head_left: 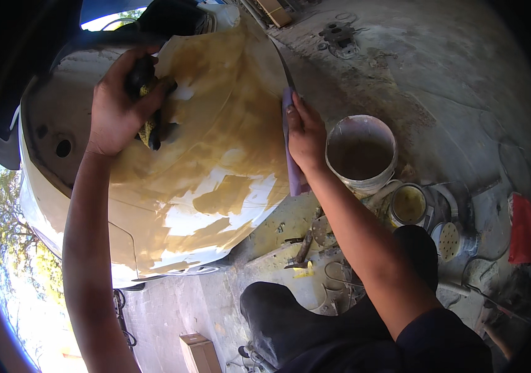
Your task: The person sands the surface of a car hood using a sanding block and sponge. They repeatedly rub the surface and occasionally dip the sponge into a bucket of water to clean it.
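Observation:
A car body panel [234, 133], patched with tan filler and white primer or paint, fills the middle of the view. My left hand [119, 109] is wrapped round a black-and-yellow hand tool [147, 133] over the panel's upper left; its exact kind is hard to make out. At the panel's right edge, my right hand [307, 133] grips a thin purple sanding pad [293, 171], held along that edge. The fingertips behind the pad are partly hidden. A round hole [63, 148] shows in the recess left of my left hand.
Right of my right hand stands a dirty white bucket [371, 185]. Beside it are an open can [408, 204] and a round perforated disc [447, 241]. A hammer [306, 245] lies below the panel. A red object [522, 230] is far right; a cardboard box [200, 354] sits at bottom.

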### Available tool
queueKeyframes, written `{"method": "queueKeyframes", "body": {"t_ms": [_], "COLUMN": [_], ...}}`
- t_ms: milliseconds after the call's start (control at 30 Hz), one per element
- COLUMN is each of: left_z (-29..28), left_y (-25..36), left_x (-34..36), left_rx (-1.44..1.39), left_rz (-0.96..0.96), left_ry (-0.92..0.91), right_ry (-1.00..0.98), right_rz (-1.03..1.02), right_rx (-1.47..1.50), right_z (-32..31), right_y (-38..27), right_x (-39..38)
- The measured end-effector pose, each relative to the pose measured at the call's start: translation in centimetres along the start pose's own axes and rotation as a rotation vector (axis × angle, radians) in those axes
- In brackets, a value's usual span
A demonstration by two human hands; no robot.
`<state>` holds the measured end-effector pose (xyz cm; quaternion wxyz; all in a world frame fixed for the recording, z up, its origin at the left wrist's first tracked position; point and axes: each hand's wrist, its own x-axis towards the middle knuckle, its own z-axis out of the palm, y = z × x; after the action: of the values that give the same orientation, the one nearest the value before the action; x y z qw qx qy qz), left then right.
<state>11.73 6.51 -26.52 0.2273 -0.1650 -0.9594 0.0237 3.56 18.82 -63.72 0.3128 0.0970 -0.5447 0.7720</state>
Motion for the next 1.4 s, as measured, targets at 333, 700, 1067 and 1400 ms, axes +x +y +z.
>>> {"method": "queueKeyframes", "body": {"t_ms": [333,700,1067,1400], "left_z": [0.1,0.4,0.1,0.3], "left_y": [0.6,0.9,0.0,0.0], "left_x": [0.1,0.0,0.0,0.0], "left_rx": [-0.006,-0.005,-0.001,0.015], "left_rz": [-0.043,-0.053,0.012,0.008], "left_ry": [0.007,0.017,0.024,0.057], "right_ry": [-0.029,-0.067,-0.191,-0.155], "right_rz": [-0.142,-0.112,0.023,0.042], "right_rx": [-0.067,-0.056,-0.149,-0.190], "right_z": [-1.4,-2.3,-1.4,0.5], "right_y": [0.0,-0.5,-2.4,-0.4], "right_x": [-2.0,-1.9,0.0,1.5]}}
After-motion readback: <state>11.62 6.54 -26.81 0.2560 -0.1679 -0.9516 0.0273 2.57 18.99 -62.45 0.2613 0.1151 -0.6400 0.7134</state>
